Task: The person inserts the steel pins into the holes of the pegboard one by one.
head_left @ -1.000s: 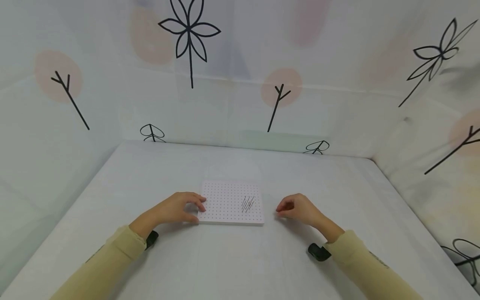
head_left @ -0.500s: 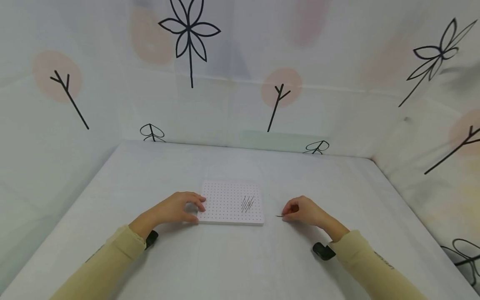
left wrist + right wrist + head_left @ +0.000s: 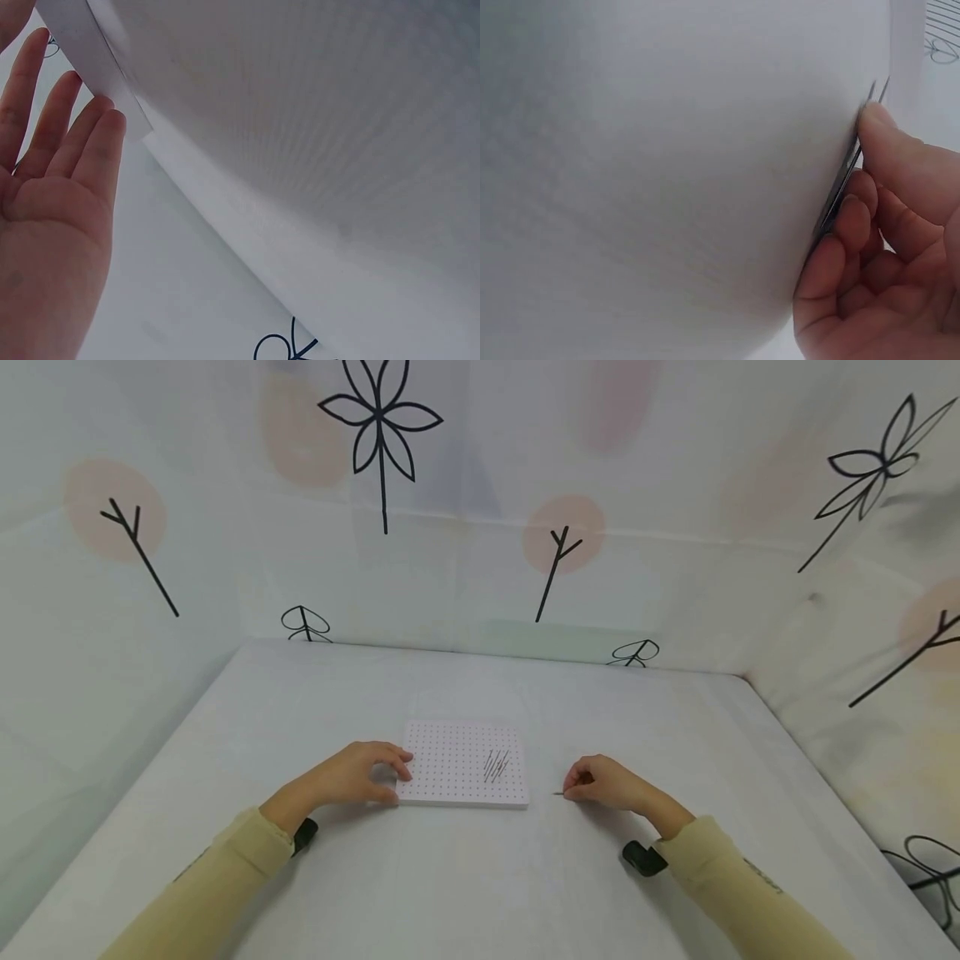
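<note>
A white pegboard (image 3: pixel 450 768) with rows of small holes lies on the table. Several thin metal pins (image 3: pixel 496 766) stand slanted in its right part. My left hand (image 3: pixel 360 774) rests at the board's left edge, thumb by the front corner, fingers fairly straight; in the left wrist view the fingertips reach the board's side (image 3: pixel 97 64). To the right of the board, low over the table, my right hand (image 3: pixel 603 783) pinches slim dark tweezers (image 3: pixel 840 184) between thumb and curled fingers. Their two pointed tips stick out past the thumb, toward the board; much of the body is hidden.
White cloth covers the table (image 3: pixel 465 885). A pale fabric wall (image 3: pixel 465 577) with black plant drawings closes off the back and sides. Dark wrist cameras (image 3: pixel 643 858) hang beneath both sleeves, close to the tabletop.
My right hand has shifted slightly right, away from the board, and the tweezers' tips now show beyond its fingers. The left hand, the board and the pins have kept their places.
</note>
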